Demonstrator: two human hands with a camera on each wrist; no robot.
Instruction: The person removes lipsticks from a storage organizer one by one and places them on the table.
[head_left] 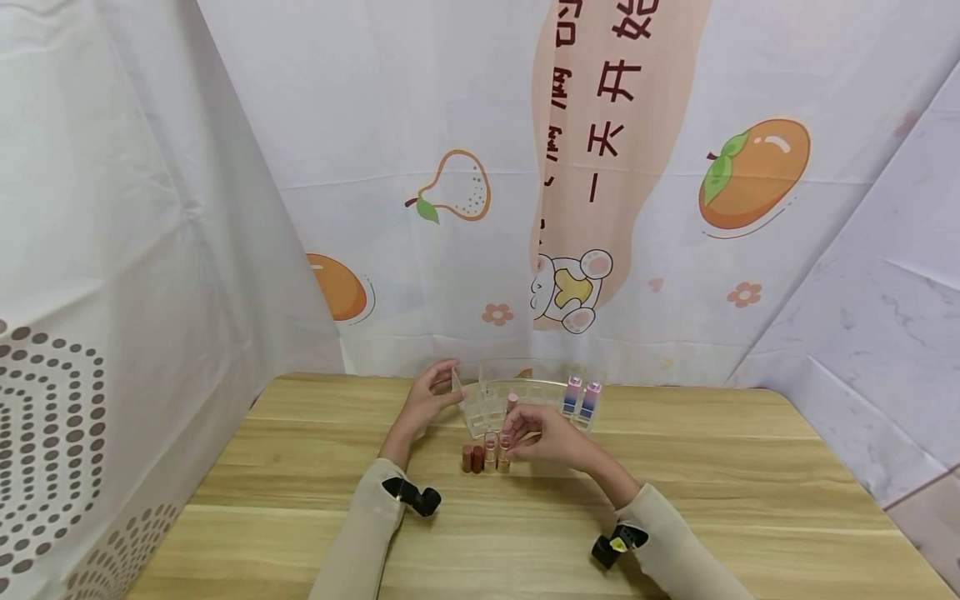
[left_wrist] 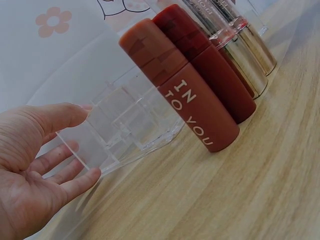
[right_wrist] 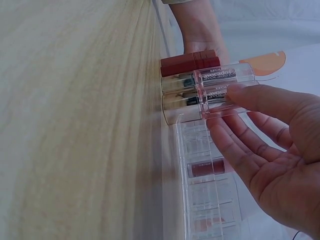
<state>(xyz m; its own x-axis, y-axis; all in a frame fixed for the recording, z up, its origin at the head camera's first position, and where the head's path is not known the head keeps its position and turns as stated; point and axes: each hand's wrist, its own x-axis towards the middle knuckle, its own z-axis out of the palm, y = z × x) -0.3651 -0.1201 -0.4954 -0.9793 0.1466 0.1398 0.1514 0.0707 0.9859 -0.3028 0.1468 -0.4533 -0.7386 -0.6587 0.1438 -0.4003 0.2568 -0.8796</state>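
My left hand (head_left: 433, 398) grips the left end wall of a clear lipstick organizer (left_wrist: 142, 117), thumb on one side and fingers on the other. My right hand (head_left: 547, 437) pinches the clear cap of a gold-based lipstick (right_wrist: 182, 110), thumb and forefinger on opposite sides. This lipstick stands upright on the table at the right end of a short row. Beside it is a matching clear-capped lipstick (head_left: 491, 452). Further left stand a dark red lip tube (left_wrist: 220, 80) and a brownish-red lip tube (left_wrist: 195, 102) lettered "IN TO YOU".
Two pink-and-blue tubes (head_left: 572, 396) stand in the organizer's right part. A pink-topped tube (head_left: 512, 402) sits near its middle, partly behind my right hand. The wooden table (head_left: 525, 533) ends at a printed curtain (head_left: 420, 275) behind the organizer.
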